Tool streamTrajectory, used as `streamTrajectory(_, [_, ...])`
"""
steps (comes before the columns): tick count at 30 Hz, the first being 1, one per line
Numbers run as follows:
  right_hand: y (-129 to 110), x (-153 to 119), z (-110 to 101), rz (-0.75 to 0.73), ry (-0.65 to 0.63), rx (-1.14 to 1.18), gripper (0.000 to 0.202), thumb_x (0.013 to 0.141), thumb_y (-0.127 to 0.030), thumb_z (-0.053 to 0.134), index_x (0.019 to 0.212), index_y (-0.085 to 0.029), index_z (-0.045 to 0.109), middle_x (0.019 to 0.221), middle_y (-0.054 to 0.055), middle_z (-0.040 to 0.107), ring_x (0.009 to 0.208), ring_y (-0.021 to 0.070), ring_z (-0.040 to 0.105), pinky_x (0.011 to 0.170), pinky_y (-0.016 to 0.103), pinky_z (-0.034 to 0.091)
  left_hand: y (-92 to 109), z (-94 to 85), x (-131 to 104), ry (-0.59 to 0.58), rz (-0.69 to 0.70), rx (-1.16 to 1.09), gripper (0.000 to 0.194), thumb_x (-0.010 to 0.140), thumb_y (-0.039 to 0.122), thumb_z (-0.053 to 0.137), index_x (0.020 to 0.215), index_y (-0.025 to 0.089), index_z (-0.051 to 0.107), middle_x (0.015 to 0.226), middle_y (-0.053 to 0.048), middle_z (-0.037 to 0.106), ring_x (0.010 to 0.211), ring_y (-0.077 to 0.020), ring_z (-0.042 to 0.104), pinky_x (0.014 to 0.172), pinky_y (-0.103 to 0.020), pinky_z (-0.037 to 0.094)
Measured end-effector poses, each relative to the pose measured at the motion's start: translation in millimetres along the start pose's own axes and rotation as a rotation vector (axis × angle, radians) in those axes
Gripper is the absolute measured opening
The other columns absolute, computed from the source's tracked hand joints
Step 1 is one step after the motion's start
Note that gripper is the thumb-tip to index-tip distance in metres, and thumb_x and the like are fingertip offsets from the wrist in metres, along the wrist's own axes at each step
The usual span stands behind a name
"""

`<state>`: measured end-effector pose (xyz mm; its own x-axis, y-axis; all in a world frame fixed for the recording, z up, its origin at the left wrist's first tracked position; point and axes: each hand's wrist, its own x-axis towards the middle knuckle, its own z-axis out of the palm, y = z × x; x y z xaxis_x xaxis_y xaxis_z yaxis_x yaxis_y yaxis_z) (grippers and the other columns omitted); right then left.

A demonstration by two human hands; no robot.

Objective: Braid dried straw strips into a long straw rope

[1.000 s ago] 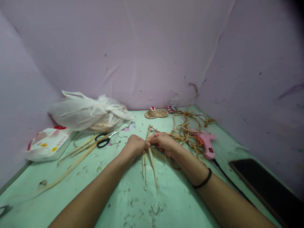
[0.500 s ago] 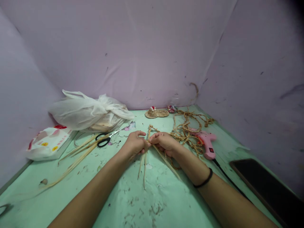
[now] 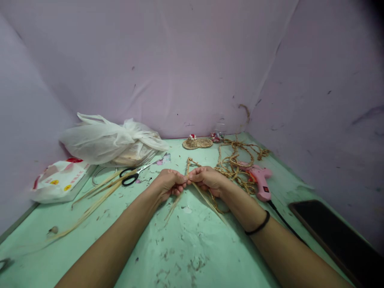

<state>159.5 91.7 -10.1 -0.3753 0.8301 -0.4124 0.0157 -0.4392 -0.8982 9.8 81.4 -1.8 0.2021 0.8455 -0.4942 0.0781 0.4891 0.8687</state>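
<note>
Both hands meet over the middle of the green table, fingertips nearly touching. My left hand [image 3: 170,183] is closed in a pinch on pale straw strands [image 3: 173,210], whose loose ends trail below it. My right hand [image 3: 208,179] pinches more strands [image 3: 211,205], which run down to the right. From between the fingertips a braided straw cord [image 3: 188,166] rises, bends at its top and passes behind my right hand toward a tangled heap of straw cord [image 3: 235,168]. The exact crossing of the strands is hidden by the fingers.
Black-handled scissors [image 3: 132,176] and loose straw strips [image 3: 99,200] lie left, near a tied white plastic bag [image 3: 115,140] and a white packet [image 3: 61,182]. A small woven slipper [image 3: 198,143] sits at the back. A pink glue gun [image 3: 263,184] and a dark phone [image 3: 333,236] are right.
My left fingers, partly spread before, have closed into a pinch. The left strands have swung outward to the left. My right hand has barely moved.
</note>
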Motion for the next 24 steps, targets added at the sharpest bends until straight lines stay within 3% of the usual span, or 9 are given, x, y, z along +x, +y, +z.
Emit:
streamTrajectory(6, [-0.3, -2.5, -1.0, -0.042, -0.021, -0.04, 0.003, 0.062, -0.012, 0.058, 0.06, -0.011, 0.058, 0.042, -0.005, 0.049, 0.031, 0.0015, 0.026, 0.032, 0.017, 0.013, 0.0, 7.3, 4.7, 0.079, -0.009, 0.021, 0.02, 0.057, 0.02, 0.064, 0.053, 0.013, 0.046, 0.04, 0.006, 0.037, 0.03, 0.0001, 0.02, 0.03, -0.017, 0.008])
streamTrajectory(10, [0.2, -2.1, -1.7, -0.04, -0.007, -0.051, 0.0, 0.06, -0.011, 0.058, 0.06, -0.012, 0.058, 0.047, -0.004, 0.054, 0.032, 0.0016, 0.027, 0.033, 0.017, 0.016, 0.8, 10.7, 3.9, 0.123, -0.038, 0.028, 0.02, 0.056, 0.019, 0.063, 0.051, 0.015, 0.044, 0.037, 0.008, 0.029, 0.03, -0.0003, 0.015, 0.031, -0.018, 0.006])
streamTrajectory(16, [1.9, 0.6, -5.4, -0.115, 0.026, -0.184, 0.005, 0.057, -0.011, 0.06, 0.061, -0.012, 0.058, 0.048, -0.003, 0.056, 0.035, 0.0023, 0.029, 0.034, 0.017, 0.017, 0.0, 10.0, -1.7, 0.034, 0.041, 0.011, 0.01, 0.053, 0.015, 0.061, 0.057, 0.012, 0.052, 0.04, 0.008, 0.031, 0.031, -0.0004, 0.02, 0.033, -0.017, 0.007])
streamTrajectory(21, [0.9, 1.8, -2.9, -0.139, 0.101, -0.311, 0.006, 0.055, -0.011, 0.059, 0.06, -0.012, 0.057, 0.05, -0.002, 0.056, 0.039, 0.0034, 0.036, 0.037, 0.015, 0.024, -0.4, 14.3, -0.8, 0.113, 0.039, 0.037, 0.016, 0.054, 0.02, 0.062, 0.053, 0.014, 0.047, 0.038, 0.009, 0.029, 0.03, -0.0006, 0.017, 0.032, -0.018, 0.006])
streamTrajectory(24, [-0.5, 1.2, -2.1, -0.186, 0.191, -0.504, 0.005, 0.055, -0.013, 0.059, 0.059, -0.012, 0.059, 0.047, -0.003, 0.051, 0.041, 0.0048, 0.037, 0.039, 0.016, 0.026, 0.0, 16.8, -0.4, 0.136, 0.037, 0.036, 0.022, 0.053, 0.019, 0.063, 0.051, 0.016, 0.041, 0.037, 0.009, 0.029, 0.03, -0.001, 0.017, 0.032, -0.018, 0.006])
